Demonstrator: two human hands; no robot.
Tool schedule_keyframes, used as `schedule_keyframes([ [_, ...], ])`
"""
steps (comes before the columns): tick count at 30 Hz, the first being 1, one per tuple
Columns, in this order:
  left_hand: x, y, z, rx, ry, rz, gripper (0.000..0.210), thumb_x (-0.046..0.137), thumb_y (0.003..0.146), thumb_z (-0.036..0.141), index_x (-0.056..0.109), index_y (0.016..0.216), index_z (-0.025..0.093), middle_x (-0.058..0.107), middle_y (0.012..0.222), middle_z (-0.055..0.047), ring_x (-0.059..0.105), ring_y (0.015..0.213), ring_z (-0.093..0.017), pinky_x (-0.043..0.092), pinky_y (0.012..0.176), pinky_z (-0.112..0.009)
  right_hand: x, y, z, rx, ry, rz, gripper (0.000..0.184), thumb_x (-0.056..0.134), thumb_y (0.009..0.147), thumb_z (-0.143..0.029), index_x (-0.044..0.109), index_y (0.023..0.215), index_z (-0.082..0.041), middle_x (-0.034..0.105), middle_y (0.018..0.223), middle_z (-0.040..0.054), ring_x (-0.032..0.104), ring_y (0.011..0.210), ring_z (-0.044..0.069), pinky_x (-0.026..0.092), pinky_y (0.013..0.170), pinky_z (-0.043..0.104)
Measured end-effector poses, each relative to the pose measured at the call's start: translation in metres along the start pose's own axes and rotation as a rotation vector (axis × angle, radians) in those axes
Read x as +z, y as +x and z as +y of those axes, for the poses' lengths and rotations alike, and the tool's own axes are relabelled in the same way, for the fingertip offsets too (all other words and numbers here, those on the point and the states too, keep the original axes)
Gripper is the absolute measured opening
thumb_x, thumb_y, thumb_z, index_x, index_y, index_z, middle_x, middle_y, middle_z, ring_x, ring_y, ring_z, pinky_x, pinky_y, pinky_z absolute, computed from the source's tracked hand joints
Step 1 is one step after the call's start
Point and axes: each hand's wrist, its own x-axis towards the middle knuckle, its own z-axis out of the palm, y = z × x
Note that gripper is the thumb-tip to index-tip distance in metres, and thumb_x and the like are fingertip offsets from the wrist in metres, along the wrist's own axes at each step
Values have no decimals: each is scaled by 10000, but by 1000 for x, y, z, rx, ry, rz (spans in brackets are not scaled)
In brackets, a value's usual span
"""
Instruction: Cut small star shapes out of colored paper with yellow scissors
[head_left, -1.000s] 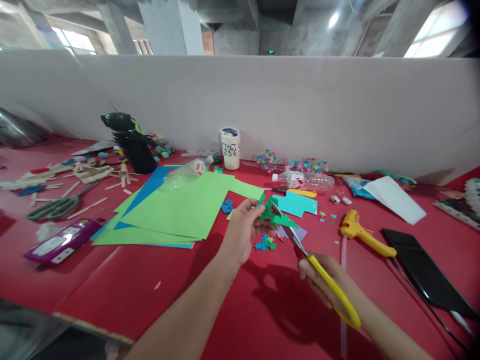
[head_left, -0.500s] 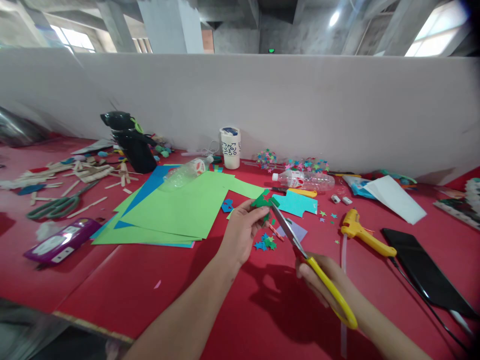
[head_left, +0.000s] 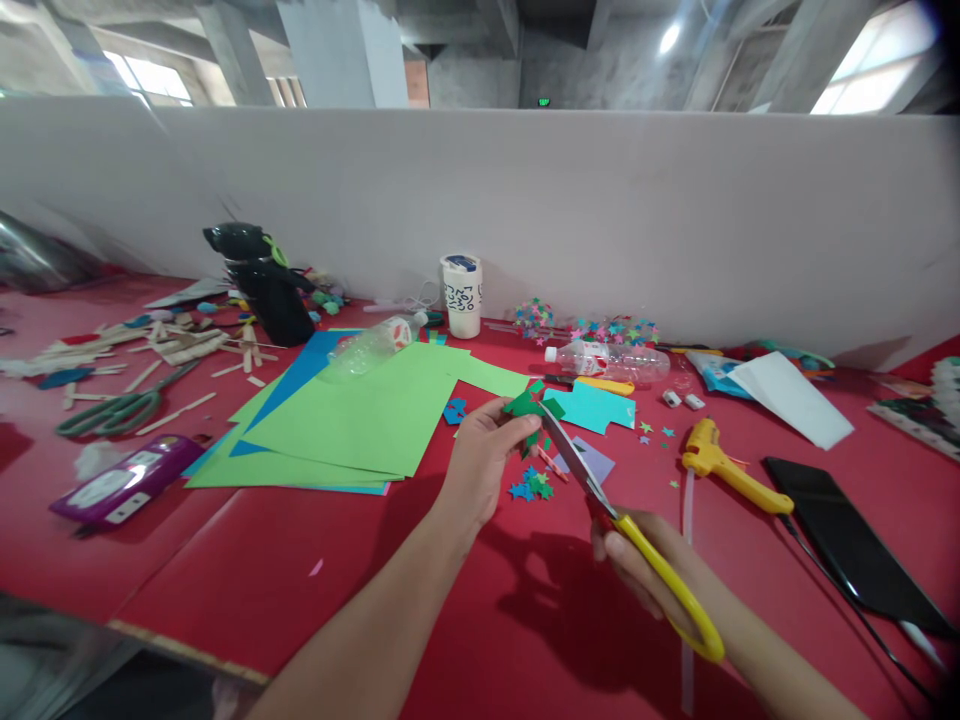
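Between the thumb and fingers of my left hand (head_left: pixel 484 455) is a small piece of green paper (head_left: pixel 523 402) with cut-out edges. My right hand (head_left: pixel 637 560) grips yellow-handled scissors (head_left: pixel 664 575), whose blades (head_left: pixel 574 455) point up and left and meet the paper's right side. Just below the paper, a small heap of blue and green paper stars (head_left: pixel 531 485) lies on the red table (head_left: pixel 420 610). A purple paper piece (head_left: pixel 589 463) lies partly behind the blades. Past it is a turquoise paper piece (head_left: pixel 592 405) with a notched edge.
Green and blue sheets (head_left: pixel 352 410) lie to the left, a clear plastic bottle (head_left: pixel 379 343) on top. Another bottle (head_left: pixel 622 360) lies behind the turquoise paper. At right are a yellow glue gun (head_left: pixel 731 470) and a black phone (head_left: pixel 847 540). A white cup (head_left: pixel 462 300) stands by the partition.
The scissors' handles have swung slightly right and down, with the blades still at the green paper. My left hand has barely moved.
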Motion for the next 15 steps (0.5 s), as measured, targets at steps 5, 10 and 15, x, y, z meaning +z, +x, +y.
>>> schedule_keyframes([
  [5, -1, 0, -1, 2, 19, 9, 165, 682, 615, 233, 626, 738, 137, 578, 629, 8, 458, 471, -52, 403, 487, -195, 0, 2, 2, 26, -5, 34, 469, 468, 713, -655, 450, 620, -196, 307, 387, -85, 249, 357, 64, 159, 381, 212],
  [10, -2, 1, 0, 0, 42, -5, 165, 673, 625, 235, 637, 755, 138, 575, 619, 10, 471, 469, -54, 387, 491, -196, 0, 3, 4, 59, -40, 55, 455, 498, 725, -615, 378, 564, -207, 282, 374, -87, 220, 360, 58, 137, 386, 213],
  [15, -4, 2, 1, -7, 42, -11, 150, 682, 610, 227, 629, 721, 142, 568, 595, 22, 476, 450, -53, 371, 468, -198, -2, 3, 6, 73, -112, 64, 453, 442, 751, -617, 377, 576, -204, 300, 380, -85, 251, 348, 59, 170, 374, 210],
])
